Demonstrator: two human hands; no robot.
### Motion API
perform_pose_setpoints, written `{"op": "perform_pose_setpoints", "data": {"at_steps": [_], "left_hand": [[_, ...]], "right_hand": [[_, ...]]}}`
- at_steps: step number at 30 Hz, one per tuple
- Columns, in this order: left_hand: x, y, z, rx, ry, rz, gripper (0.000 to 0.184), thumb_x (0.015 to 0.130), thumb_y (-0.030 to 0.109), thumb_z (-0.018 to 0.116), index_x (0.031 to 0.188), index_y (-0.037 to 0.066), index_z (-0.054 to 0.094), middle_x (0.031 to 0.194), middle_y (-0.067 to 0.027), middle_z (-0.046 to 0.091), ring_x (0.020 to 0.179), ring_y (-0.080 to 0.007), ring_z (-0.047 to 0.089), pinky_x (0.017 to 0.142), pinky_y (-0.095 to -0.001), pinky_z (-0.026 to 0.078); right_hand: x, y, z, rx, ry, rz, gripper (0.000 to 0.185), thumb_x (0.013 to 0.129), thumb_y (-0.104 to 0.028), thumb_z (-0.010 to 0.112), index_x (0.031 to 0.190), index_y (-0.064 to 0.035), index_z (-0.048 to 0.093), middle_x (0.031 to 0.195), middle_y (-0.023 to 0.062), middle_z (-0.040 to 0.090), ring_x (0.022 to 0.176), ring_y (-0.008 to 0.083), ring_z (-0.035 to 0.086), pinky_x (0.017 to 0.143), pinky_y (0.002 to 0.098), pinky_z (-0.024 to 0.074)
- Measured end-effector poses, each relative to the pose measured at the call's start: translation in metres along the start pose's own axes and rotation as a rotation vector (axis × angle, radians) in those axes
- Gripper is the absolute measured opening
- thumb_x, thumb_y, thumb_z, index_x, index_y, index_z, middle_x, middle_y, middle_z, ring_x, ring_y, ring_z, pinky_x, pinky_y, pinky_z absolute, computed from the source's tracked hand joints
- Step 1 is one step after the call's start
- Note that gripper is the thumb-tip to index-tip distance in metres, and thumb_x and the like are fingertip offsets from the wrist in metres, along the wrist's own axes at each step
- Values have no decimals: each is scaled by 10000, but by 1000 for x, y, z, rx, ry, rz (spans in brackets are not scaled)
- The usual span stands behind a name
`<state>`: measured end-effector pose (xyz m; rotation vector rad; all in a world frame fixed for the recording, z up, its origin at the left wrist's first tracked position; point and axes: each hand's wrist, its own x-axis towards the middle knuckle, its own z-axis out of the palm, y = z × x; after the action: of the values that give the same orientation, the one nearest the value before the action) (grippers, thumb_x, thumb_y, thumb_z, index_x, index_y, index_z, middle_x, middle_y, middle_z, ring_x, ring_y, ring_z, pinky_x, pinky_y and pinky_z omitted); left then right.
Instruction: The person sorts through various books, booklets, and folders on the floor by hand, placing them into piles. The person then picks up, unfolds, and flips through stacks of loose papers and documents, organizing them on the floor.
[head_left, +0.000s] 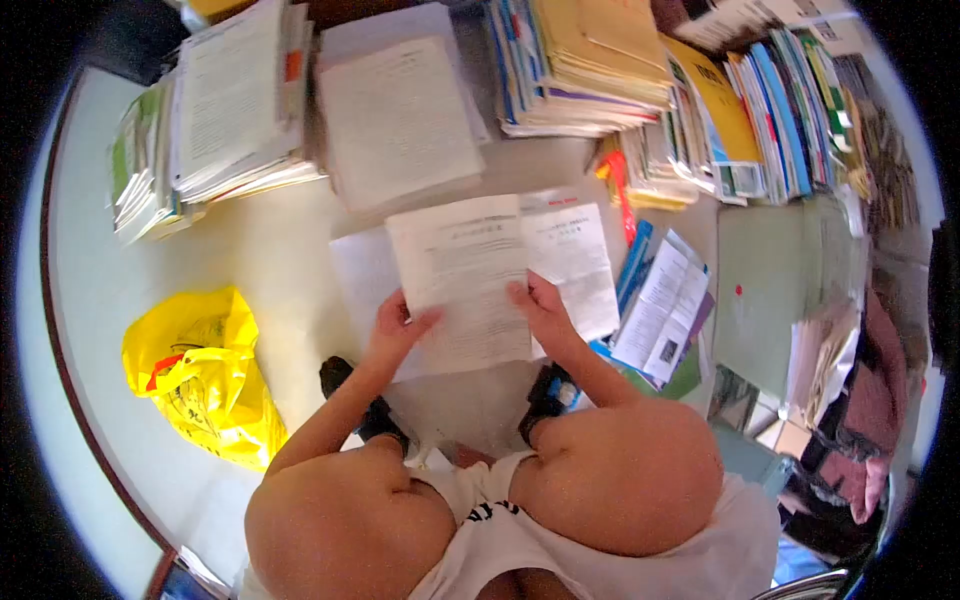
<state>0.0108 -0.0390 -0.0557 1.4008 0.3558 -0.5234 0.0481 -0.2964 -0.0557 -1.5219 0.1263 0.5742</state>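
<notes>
A printed sheet or thin set of sheets (pixel 462 270) is held up in front of me between both hands. My left hand (pixel 402 322) grips its left edge, thumb on top of the paper. On the right edge, my right hand (pixel 537 302) pinches the paper with its thumb over the front. Behind the held paper, more printed sheets (pixel 578 262) show on the right, and a pale blank-looking sheet (pixel 365 275) shows on the left. The print is too blurred to read.
Paper stacks (pixel 235 100) stand at the back left, with loose papers (pixel 400 125) beside them. Tall piles of envelopes (pixel 600 60) and books (pixel 785 115) line the back right. A yellow bag (pixel 215 375) lies left. Booklets (pixel 660 305) lie right, near a greenish box (pixel 765 300).
</notes>
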Motion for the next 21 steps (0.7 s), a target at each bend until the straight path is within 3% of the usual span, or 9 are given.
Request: {"op": "perform_pose_setpoints", "data": {"at_steps": [3,6,8,9,14,16,17,20,21], "left_hand": [[-8,7,7,-176,-72,-195,456,897,120,686,1306,27,506,1172,-94,647,1052,-171,610,916,-333,494],[-12,-5,16,-152,-231,-192,463,913,131,670,1322,28,480,1186,-104,642,1049,-183,616,923,-337,490],[-8,-20,21,-131,-310,-216,458,924,139,658,1328,28,472,1185,-112,644,1053,-185,617,926,-340,489],[-5,-31,26,-81,-394,-165,459,933,145,648,1338,32,464,1176,-117,648,1051,-188,620,926,-343,491],[8,-31,39,269,-468,3,491,951,179,641,1376,46,434,1254,-132,613,1132,-257,603,965,-383,499],[15,-27,52,-37,-492,-71,566,934,237,670,1397,45,406,1300,-135,582,1160,-268,586,979,-395,490],[16,-25,57,-36,-490,-78,566,934,237,670,1397,45,406,1300,-135,582,1160,-268,586,979,-395,490],[16,-5,72,-322,-488,-170,639,913,290,691,1411,36,380,1345,-145,546,1187,-300,568,1009,-433,473],[16,0,78,-388,-397,-288,600,924,225,667,1408,19,378,1349,-145,539,1192,-282,563,1022,-422,467]], "right_hand": [[-19,3,-26,-312,-97,87,415,1006,-292,554,1218,64,527,973,73,655,889,145,555,816,294,478],[-35,6,-66,-377,-115,109,466,1001,-317,563,1259,68,516,1033,104,662,932,152,567,847,305,480],[-42,3,-102,-431,-43,144,529,976,-323,595,1324,63,497,1133,161,655,1017,194,581,913,336,471],[-49,20,-142,-484,146,105,457,962,-298,612,1252,49,549,1084,141,662,977,194,582,893,346,476],[-51,8,-179,-368,291,-8,296,953,-235,617,1107,17,602,937,62,666,850,157,586,791,315,491],[-52,14,-160,-59,244,-11,331,979,-158,592,1270,-6,549,1115,41,665,978,104,604,862,265,487],[-50,24,-153,-226,222,20,332,984,-153,582,1277,-2,540,1121,54,666,975,107,610,859,266,490],[-47,16,-102,67,176,122,329,993,-149,560,1284,2,530,1103,66,668,967,113,618,858,268,493],[-47,16,-89,159,185,107,328,996,-144,550,1286,7,526,1097,67,669,961,115,620,857,266,494]]}}
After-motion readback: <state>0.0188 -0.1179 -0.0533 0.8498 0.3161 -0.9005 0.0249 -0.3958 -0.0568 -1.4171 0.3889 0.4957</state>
